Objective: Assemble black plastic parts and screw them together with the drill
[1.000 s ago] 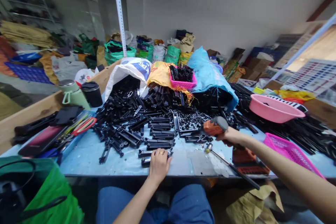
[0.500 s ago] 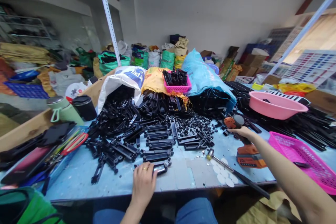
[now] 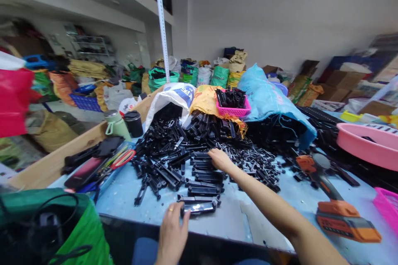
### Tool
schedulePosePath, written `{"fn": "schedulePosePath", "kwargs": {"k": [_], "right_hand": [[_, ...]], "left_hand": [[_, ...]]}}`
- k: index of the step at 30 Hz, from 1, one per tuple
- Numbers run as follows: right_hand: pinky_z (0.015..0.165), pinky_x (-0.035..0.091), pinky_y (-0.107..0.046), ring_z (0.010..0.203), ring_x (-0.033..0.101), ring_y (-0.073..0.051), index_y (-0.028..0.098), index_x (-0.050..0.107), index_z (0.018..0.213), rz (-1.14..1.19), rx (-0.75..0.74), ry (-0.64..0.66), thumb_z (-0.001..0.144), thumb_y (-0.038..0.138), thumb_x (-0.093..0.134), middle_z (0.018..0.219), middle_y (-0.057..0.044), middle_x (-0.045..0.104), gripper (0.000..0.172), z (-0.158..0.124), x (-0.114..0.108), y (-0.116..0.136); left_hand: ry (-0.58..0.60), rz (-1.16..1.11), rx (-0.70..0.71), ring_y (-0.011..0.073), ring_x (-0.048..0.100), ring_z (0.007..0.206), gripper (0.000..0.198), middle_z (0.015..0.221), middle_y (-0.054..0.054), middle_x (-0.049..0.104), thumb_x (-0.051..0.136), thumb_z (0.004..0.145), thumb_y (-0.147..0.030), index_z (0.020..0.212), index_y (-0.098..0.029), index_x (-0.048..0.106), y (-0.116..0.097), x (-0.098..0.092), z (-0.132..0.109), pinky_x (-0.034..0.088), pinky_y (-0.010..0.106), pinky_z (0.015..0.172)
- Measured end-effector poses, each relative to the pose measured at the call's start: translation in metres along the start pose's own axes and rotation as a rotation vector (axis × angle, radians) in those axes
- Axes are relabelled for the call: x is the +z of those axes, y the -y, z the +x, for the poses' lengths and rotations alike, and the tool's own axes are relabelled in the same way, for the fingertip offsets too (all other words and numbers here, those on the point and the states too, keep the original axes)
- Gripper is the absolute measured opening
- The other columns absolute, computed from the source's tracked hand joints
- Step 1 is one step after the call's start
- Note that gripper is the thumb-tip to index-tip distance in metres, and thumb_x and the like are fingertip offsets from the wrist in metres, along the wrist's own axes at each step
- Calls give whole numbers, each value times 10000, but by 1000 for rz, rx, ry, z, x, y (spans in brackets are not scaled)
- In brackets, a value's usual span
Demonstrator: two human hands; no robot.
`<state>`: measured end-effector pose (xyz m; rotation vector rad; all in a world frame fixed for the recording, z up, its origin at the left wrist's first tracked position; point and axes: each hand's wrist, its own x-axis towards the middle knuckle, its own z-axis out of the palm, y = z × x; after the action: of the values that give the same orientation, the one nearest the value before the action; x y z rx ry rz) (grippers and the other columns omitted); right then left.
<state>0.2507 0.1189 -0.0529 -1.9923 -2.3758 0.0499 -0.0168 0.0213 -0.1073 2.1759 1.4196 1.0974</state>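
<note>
1. Head view: left hand (image 3: 173,225) half open at the front black part (image 3: 202,208) of the row (image 3: 203,191), hold unclear.
2. Right hand (image 3: 219,159) curled at the far end, can't tell its grip!
3. Part-handling, seemingly; next move wants a clean pinch.

No complete word or number is legible. The white sack (image 3: 172,96) bears large pale characters on a blue panel, broken by folds and unreadable. The blue sack (image 3: 264,97) carries faint pinkish marks on its right side, too indistinct to decipher. On the drill (image 3: 327,184), a line of small pale lettering runs along the battery (image 3: 346,221), blurred beyond reading.
</note>
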Motion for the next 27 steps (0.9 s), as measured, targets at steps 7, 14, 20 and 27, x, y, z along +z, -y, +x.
{"fn": "schedulePosePath", "kwargs": {"k": [7,14,20,27], "right_hand": [[854,388,-255,999,500,-207,38,551,1152,181,-8,247,680,103,591,1094,-109,532,479,45,-19,7],[1047,276,-261,1260,336,-215,74,299,1415,529,193,613,613,522,699,1394,-109,313,1002,30,-11,22],[982,332,-339,1158,422,-260,77,476,1217,791,237,676,480,559,697,1275,-135,438,908,-15,-1,21],[908,407,-348,1051,512,-263,64,388,1222,1334,158,693,463,618,703,1199,-171,488,991,-77,15,32]], "left_hand": [[705,-1238,-1435,169,588,715,439,810,62,530,365,906,-455,1118,-72,346,-49,-5,-10,477,270,637],[430,-1422,-1566,255,251,1320,659,1328,218,356,350,909,-461,1351,19,262,-67,3,17,144,399,1121],[165,-1444,-1366,244,572,1006,540,1133,127,566,655,750,-331,1199,-88,477,-84,13,5,466,389,908],[-120,-1375,-1218,175,571,1029,549,1118,92,582,716,697,-292,1173,-103,519,-80,49,-29,484,250,903]]}}
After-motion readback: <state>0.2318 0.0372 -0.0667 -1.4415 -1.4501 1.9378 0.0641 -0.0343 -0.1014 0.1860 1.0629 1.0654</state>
